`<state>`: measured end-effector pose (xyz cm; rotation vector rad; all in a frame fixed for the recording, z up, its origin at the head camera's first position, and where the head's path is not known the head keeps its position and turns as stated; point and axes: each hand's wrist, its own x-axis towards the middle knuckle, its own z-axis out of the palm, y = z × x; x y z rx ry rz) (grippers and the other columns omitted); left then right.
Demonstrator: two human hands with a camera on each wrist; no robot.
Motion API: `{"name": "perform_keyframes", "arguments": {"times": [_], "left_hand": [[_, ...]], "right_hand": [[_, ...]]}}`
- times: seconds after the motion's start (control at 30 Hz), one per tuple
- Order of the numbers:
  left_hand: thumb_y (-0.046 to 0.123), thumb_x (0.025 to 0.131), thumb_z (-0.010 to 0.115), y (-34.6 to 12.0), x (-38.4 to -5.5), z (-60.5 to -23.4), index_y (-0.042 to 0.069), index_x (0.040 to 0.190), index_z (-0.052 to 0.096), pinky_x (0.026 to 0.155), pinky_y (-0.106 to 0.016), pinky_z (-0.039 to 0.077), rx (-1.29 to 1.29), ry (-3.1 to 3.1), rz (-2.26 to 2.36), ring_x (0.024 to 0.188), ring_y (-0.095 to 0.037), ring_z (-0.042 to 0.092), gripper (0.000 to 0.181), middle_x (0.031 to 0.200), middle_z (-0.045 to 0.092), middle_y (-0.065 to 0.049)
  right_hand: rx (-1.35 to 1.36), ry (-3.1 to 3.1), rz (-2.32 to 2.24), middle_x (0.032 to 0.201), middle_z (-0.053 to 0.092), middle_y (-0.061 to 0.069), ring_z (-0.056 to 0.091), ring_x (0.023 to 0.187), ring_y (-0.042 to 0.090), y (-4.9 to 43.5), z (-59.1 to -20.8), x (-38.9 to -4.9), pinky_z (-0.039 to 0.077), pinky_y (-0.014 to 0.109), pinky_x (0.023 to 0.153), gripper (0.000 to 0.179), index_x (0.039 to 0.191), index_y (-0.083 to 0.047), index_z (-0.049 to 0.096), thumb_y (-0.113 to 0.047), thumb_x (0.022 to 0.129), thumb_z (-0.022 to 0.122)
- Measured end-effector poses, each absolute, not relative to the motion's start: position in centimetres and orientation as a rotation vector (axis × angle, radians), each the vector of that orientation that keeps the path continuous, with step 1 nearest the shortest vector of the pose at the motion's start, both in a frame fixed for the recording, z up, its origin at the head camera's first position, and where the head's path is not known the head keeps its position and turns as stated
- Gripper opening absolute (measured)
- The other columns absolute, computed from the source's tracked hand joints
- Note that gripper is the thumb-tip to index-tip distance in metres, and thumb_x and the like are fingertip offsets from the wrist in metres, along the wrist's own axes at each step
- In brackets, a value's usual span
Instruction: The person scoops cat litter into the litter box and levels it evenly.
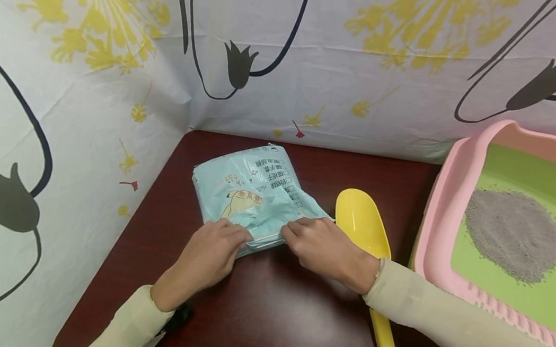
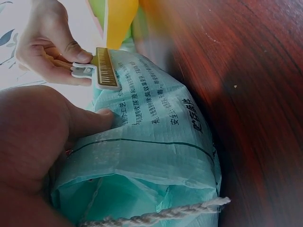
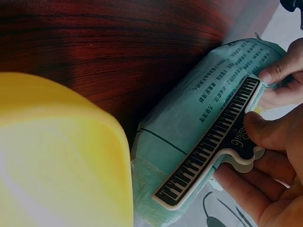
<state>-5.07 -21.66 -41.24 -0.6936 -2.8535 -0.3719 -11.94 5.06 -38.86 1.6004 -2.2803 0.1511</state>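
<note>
A light blue plastic bag [image 1: 225, 178] with a cartoon animal and printed text lies on the table, its near edge folded over. My left hand [image 1: 208, 249] pinches the left part of that folded edge between thumb and fingers. At the right part, my right hand [image 1: 323, 248] grips the handle of a wide clip [image 3: 208, 146] printed with piano keys. The clip lies across the folded edge of the bag [image 3: 175, 123]; the head view hides it behind the hand. In the left wrist view, a twisted cord [image 2: 175, 213] hangs at the bag's open side corner.
A yellow scoop [image 1: 358, 221] lies right of the bag, partly under my right forearm. Farther right stands a pink and green litter tray [image 1: 440, 204] holding grey litter [image 1: 515, 236]. Patterned cloth [image 1: 311, 106] borders the dark red table [image 1: 270, 300] behind and at the left.
</note>
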Motion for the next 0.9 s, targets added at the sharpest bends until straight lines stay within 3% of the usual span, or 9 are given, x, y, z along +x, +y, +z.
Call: {"name": "perform_keyframes", "arguments": {"times": [0.6, 0.77, 0.9], "left_hand": [[0.008, 0.099, 0.082, -21.4, -5.3, -41.2, 0.017, 0.107, 0.082, 0.076, -0.04, 0.056, -0.726, -2.813, -0.349, 0.097, -0.023, 0.069, 0.012, 0.104, 0.08, 0.002], [0.009, 0.098, 0.082, -21.3, -5.2, -41.3, 0.017, 0.107, 0.082, 0.076, -0.04, 0.055, -0.731, -2.816, -0.349, 0.097, -0.023, 0.069, 0.012, 0.105, 0.08, 0.002], [0.009, 0.097, 0.082, -21.4, -4.9, -41.2, 0.017, 0.108, 0.082, 0.077, -0.04, 0.055, -0.72, -2.836, -0.342, 0.099, -0.023, 0.069, 0.013, 0.108, 0.08, 0.002]], "right_hand": [[1.554, -2.322, 0.153, 0.095, 0.076, 0.006, 0.069, 0.078, 0.021, 5.5, -38.8, -11.8, 0.06, 0.032, 0.067, 0.016, 0.104, -0.003, 0.074, -0.003, 0.09, 0.08], [1.558, -2.389, 0.196, 0.106, 0.077, 0.007, 0.072, 0.089, 0.022, 5.7, -38.7, -11.8, 0.063, 0.034, 0.076, 0.024, 0.114, -0.003, 0.074, -0.008, 0.092, 0.083], [1.58, -2.458, 0.268, 0.121, 0.076, 0.007, 0.073, 0.108, 0.026, 6.4, -38.4, -11.6, 0.063, 0.039, 0.092, 0.04, 0.128, -0.003, 0.073, -0.018, 0.093, 0.086]]}}
